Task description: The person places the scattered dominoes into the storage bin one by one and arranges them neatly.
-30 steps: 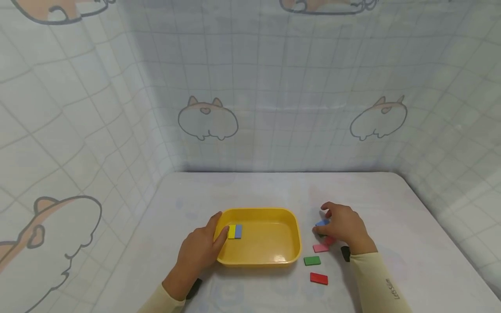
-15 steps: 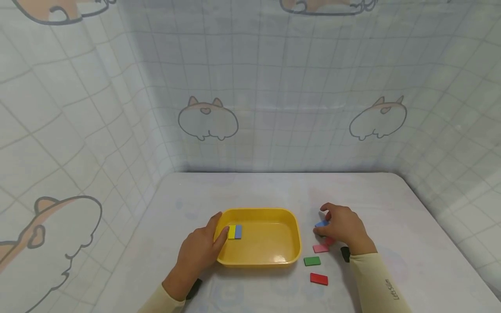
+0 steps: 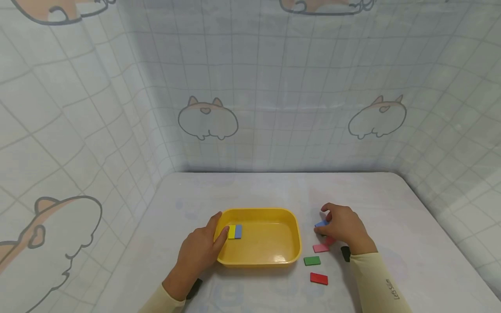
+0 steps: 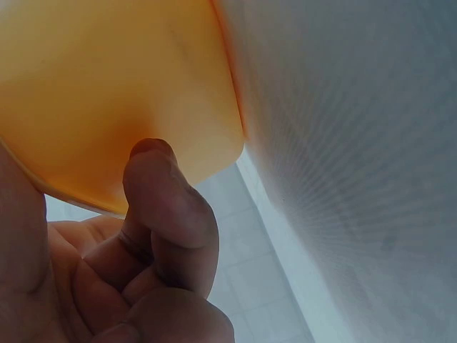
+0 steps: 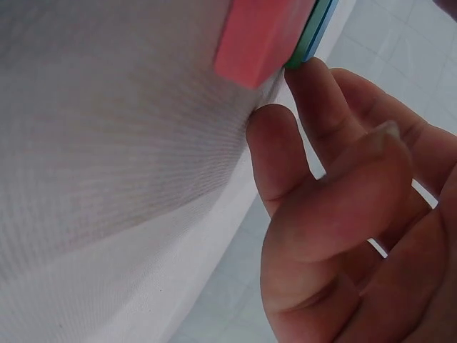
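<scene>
Left grip (image 3: 201,248) holds yellow tray (image 3: 270,243) by its edge; tray just right of that grip. Right grip (image 3: 344,224) curled round blue block (image 3: 322,224), green block (image 5: 300,51) against it. Pink block (image 3: 320,248) and red block (image 3: 318,278): on desk (image 3: 242,187), near side of right grip.

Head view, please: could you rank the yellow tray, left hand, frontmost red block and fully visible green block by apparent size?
Yellow tray
Left hand
Red block and green block: alike, the red nearer; unranked
</scene>
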`<state>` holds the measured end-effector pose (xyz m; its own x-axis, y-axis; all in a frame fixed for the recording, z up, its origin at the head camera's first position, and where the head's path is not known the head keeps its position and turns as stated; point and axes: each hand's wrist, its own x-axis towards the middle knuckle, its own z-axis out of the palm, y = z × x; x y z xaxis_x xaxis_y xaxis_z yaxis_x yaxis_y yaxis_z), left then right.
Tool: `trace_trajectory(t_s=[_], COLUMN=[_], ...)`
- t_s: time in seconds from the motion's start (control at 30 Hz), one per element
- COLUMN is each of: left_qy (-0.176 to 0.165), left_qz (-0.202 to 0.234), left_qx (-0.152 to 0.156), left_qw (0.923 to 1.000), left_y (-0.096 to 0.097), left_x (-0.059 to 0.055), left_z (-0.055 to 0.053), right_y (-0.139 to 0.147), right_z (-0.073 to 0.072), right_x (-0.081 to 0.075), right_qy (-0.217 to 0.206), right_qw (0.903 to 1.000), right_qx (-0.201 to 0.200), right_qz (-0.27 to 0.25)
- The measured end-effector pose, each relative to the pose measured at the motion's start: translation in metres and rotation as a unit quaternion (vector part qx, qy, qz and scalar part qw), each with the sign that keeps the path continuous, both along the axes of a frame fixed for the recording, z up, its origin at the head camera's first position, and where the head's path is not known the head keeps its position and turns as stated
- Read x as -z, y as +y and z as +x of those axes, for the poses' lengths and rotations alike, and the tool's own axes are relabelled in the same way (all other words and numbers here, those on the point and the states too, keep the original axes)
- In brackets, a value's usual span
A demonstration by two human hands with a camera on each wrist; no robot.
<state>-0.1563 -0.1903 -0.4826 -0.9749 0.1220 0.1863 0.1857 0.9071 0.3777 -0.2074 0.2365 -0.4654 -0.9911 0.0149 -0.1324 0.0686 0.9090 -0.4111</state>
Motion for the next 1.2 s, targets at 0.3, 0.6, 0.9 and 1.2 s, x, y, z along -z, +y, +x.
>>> trace_trajectory(t_s=[0.3,0.6,0.9,1.2], left_qy=[0.013,0.012,0.007,-0.008], left_qz=[0.006,0.002,0.000,-0.001], left_qx=[0.008,0.005,0.005,-0.002], left_qw=[0.9999,0.9999,1.0000,1.0000], left_y=[-0.0004,0.0006,0.0018,0.0022], left_x=[0.0001,0.0008,-0.0002,-0.0009], left_z=[-0.0004,-0.0011,-0.0025,-0.0012], right_y=[0.0027,0.0037,0.0032,0.0043], right_z=[-0.0014,-0.0016,-0.0009,-0.0023], right_x=[0.0022,0.0010,-0.0022,-0.0029], right_qy=[-0.005,-0.005,-0.004,-0.004], right_qw=[1.0000,1.0000,1.0000,0.9999], right_qx=[0.000,-0.004,-0.002,-0.008], right_qz=[-0.008,-0.007,0.008,0.005])
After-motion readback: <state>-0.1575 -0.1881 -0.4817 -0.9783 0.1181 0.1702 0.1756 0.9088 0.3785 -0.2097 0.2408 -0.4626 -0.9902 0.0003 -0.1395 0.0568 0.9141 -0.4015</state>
